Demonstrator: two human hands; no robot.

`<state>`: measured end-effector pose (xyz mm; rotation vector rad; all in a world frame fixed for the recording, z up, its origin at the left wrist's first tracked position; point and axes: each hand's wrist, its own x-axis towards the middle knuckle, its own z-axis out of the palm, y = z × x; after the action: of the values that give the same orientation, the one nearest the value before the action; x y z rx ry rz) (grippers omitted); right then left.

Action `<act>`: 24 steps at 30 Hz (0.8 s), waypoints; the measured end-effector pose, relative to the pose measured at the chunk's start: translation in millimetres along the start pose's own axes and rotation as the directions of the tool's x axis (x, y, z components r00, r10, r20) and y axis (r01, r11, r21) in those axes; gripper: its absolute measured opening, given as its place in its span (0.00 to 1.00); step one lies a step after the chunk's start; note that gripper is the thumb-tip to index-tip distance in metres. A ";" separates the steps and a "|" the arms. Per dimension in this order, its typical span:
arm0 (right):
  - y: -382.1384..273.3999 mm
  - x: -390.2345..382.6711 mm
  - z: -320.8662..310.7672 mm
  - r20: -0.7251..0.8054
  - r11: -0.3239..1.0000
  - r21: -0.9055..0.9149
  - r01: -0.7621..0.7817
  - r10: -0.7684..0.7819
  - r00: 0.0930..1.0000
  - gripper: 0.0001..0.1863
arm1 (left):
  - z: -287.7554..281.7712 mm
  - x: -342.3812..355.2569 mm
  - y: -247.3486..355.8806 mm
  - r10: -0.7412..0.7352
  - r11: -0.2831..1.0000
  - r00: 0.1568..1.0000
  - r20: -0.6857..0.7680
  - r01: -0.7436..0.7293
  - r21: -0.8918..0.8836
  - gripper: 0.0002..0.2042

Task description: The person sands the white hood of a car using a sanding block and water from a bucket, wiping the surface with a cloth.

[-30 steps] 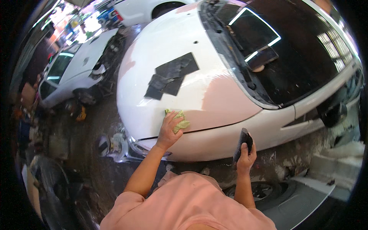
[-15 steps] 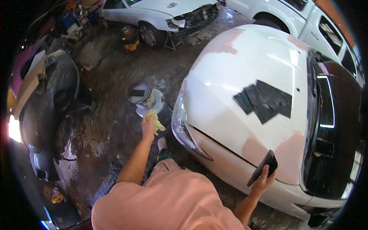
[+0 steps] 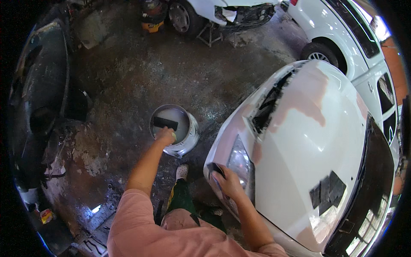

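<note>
My left hand (image 3: pixel 165 137) is closed over the near rim of a bucket (image 3: pixel 191 138) of cloudy grey water. A bit of pale yellow-green cloth (image 3: pixel 174 135) shows at its fingers; the rest is hidden. Just beyond the fingers, a black rectangular block (image 3: pixel 165 124) lies inside the bucket's mouth. My right hand (image 3: pixel 229 183) grips a black sanding pad (image 3: pixel 216 168) beside the headlight (image 3: pixel 240 162) of a white car. Whether the pad touches the bumper, I cannot tell. Pinkish patches (image 3: pixel 306 97) mark the hood (image 3: pixel 306 141).
Several dark sandpaper sheets (image 3: pixel 329 190) lie on the hood near the windshield. At the left stands a large black car part (image 3: pixel 47 85). Two more white vehicles, one on a metal stand (image 3: pixel 209 35), are at the back. The concrete floor (image 3: pixel 115 85) looks wet and stained.
My left hand has carried the cloth forward to the bucket. My right hand has moved with the pad from beside the hood's rear to the front bumper. The view has shifted.
</note>
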<state>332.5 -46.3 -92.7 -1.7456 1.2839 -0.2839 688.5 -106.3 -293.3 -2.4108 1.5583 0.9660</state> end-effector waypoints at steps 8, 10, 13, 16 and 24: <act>-35.1 283.3 169.2 0.192 0.869 -0.491 0.059 0.042 0.981 0.19 | 60.5 76.2 -26.5 0.009 0.998 0.954 0.299 0.012 -0.067 0.24; 5.8 327.6 179.8 0.129 0.838 -0.544 -0.029 0.118 0.985 0.19 | 31.9 73.9 7.7 0.191 0.978 0.915 0.356 -0.208 0.009 0.24; -3.6 359.9 241.6 0.244 0.817 -0.576 0.019 0.150 0.958 0.18 | 68.1 82.6 -46.2 0.133 0.990 0.949 0.286 -0.111 -0.091 0.24; 42.3 375.9 244.1 0.245 0.775 -0.629 -0.057 0.268 0.932 0.19 | 59.8 87.3 -15.6 0.122 0.984 0.921 0.369 -0.064 -0.164 0.24; -38.8 306.7 184.4 0.340 0.775 -0.632 0.014 0.261 0.904 0.18 | 33.2 66.3 -34.1 0.167 0.968 0.909 0.382 -0.226 0.114 0.23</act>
<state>607.4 -206.4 -261.2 -2.0952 1.2400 0.6477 720.5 -128.3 -365.1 -1.8571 1.6787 1.2011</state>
